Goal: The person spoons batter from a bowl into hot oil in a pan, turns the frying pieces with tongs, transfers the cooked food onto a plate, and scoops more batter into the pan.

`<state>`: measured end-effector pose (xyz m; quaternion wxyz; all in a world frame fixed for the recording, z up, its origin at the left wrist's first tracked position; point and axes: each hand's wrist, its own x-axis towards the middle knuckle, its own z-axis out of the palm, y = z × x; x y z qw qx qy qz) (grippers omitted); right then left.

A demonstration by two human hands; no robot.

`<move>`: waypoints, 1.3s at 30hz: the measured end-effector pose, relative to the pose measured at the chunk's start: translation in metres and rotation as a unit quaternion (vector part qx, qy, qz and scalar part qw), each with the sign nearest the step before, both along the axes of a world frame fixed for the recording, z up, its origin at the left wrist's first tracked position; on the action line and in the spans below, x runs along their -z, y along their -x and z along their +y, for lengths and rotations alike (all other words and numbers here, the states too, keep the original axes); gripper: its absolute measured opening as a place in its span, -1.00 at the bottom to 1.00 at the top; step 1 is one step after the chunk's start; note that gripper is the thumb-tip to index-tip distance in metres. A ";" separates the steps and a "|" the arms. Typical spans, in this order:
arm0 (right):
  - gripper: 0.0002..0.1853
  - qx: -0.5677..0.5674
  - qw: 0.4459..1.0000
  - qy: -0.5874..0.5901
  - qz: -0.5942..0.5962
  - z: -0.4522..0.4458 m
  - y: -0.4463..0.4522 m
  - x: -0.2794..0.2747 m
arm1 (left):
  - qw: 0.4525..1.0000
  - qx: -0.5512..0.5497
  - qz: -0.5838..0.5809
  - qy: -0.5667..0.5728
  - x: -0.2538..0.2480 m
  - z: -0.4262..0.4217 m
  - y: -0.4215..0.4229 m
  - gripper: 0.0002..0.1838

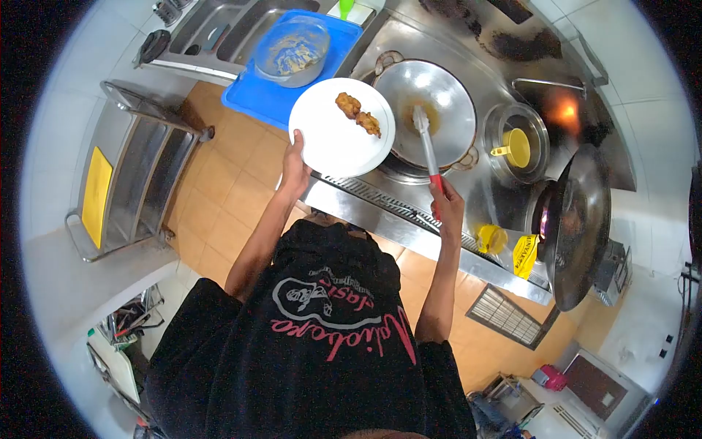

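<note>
Head view: left hand point(295, 168) clamps the white plate point(329, 146) at its near-left rim; two fried pieces point(369, 124) lie on it. Right hand point(449, 206) grips the tongs point(428, 148), tips over the wok point(450, 91) at right; wok contact cannot be confirmed.

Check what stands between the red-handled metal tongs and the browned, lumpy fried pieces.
Only the left side of the round silver metal wok and the right edge of the round white plate lie between the red-handled metal tongs, held in the right hand, and the browned fried pieces. Nothing else visible intervenes.
</note>
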<state>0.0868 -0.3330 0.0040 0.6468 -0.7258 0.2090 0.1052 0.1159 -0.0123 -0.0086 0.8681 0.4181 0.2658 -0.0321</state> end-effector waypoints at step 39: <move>-0.45 -0.128 0.929 0.307 -0.164 0.032 0.016 -0.098 | 0.998 -0.066 0.021 -0.013 0.063 0.022 0.033 -0.35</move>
